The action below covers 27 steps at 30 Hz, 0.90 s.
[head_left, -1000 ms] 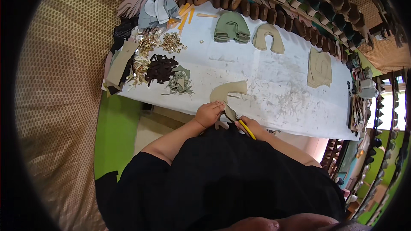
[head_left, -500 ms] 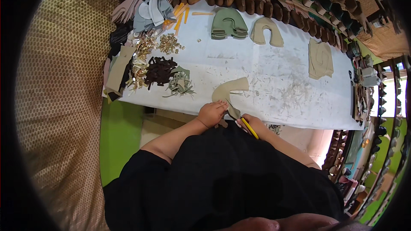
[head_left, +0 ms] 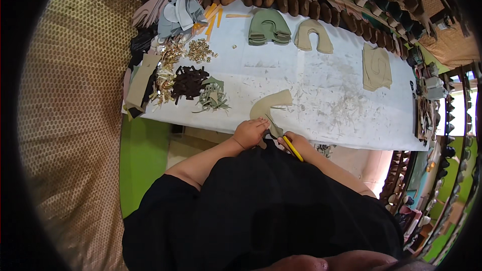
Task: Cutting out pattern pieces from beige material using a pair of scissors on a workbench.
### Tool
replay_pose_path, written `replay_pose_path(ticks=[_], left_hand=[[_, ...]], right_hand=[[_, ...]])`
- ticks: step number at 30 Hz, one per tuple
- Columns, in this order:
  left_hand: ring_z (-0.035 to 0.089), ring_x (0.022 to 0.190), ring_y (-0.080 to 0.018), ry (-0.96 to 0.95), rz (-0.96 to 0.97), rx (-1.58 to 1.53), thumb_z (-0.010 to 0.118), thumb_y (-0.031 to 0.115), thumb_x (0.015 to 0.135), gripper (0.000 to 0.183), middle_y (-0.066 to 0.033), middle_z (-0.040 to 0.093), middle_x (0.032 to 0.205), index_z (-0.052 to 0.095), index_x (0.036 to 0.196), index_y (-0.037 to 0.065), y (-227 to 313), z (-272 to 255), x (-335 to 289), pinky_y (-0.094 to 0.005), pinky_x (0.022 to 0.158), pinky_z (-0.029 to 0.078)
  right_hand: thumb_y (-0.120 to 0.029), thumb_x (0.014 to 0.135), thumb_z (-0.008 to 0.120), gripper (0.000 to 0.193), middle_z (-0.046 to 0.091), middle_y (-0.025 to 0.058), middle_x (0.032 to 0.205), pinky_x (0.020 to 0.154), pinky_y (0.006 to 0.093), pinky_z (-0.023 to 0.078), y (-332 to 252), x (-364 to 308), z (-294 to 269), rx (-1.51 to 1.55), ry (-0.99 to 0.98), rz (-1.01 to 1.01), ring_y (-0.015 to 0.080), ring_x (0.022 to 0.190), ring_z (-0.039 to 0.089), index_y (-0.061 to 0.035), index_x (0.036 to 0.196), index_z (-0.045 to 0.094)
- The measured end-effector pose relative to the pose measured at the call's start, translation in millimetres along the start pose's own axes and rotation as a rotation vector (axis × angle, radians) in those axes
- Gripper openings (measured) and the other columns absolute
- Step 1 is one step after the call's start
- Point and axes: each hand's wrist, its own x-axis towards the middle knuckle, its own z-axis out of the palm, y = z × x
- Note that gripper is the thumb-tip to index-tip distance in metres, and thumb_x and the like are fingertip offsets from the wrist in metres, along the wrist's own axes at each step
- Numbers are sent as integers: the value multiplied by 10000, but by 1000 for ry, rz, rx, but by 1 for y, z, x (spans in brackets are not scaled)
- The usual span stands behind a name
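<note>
- Left hand presses flat on the near end of a curved tan leather piece at the near edge of the white table, fingers spread, not gripping.
- Right hand is closed around a yellow-handled knife, blade touching the leather.
- Green shoe pieces sit at the far edge; dark scraps near the left end.

i see a tan curved leather piece lying flat at the near table edge, with a yellow-handled tool slanting just right of it.
</note>
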Motion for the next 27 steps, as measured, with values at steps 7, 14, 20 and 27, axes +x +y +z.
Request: replay_pose_path(ticks=[7,14,20,27], left_hand=[[707,972,-250,11,14,-2,681,124,830,256,-89,725,1052,702,1082,83,3,0,0,-354,788,575],[706,936,-257,17,26,-12,676,138,823,270,-90,716,1064,691,1086,78,5,3,-1,-367,758,571],[704,915,-243,69,-67,-97,666,143,841,240,-72,719,1032,698,1069,77,10,5,3,-362,734,572],[704,906,-249,41,-83,-132,678,140,844,238,-80,719,1031,698,1072,77,12,5,5,-360,736,574]], right_hand=[[-571,929,577,571,665,275,888,760,474,507,0,-2,4,31,5,52,463,882,647,-7,1005,620],[-567,939,564,563,659,284,879,769,482,506,3,0,8,22,47,10,471,883,642,-9,998,613],[-579,940,551,572,662,283,881,770,484,506,6,3,14,-79,87,-49,469,892,643,-18,1037,606],[-592,932,553,583,664,275,868,765,480,506,1,2,7,-31,37,-5,460,884,649,-22,1045,604]])
